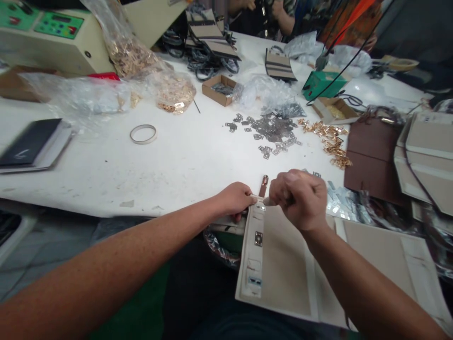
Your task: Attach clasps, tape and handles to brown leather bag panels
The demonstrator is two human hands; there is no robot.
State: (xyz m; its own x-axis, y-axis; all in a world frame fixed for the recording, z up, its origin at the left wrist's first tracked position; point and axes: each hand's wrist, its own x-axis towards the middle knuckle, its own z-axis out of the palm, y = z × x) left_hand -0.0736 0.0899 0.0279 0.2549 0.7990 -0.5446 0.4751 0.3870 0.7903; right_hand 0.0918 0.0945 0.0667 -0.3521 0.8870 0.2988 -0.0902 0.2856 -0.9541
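A flat beige panel [286, 255], probably part of a bag, lies at the table's front edge and hangs over it. My left hand [235, 200] pinches the panel's upper left corner, thumb on top and fingers underneath. My right hand [299, 196] is closed into a fist above that corner, one fingertip pressed down near a small metal piece [261, 207]. Whatever its curled fingers hold is hidden. Along the panel's pale left strip sit a metal plate [258, 238] and a slotted fitting [254, 281]. Just beyond the corner a brown strap with a metal end [264, 185] sticks out.
Loose metal plates [274, 128] and gold-coloured clasps [332, 141] lie ahead. Brown panels [371, 156] and beige panels [430, 151] are stacked right. A tape roll [143, 134], cardboard box [219, 89], green device [322, 85] and notebook [30, 141] share the table. Other people work opposite.
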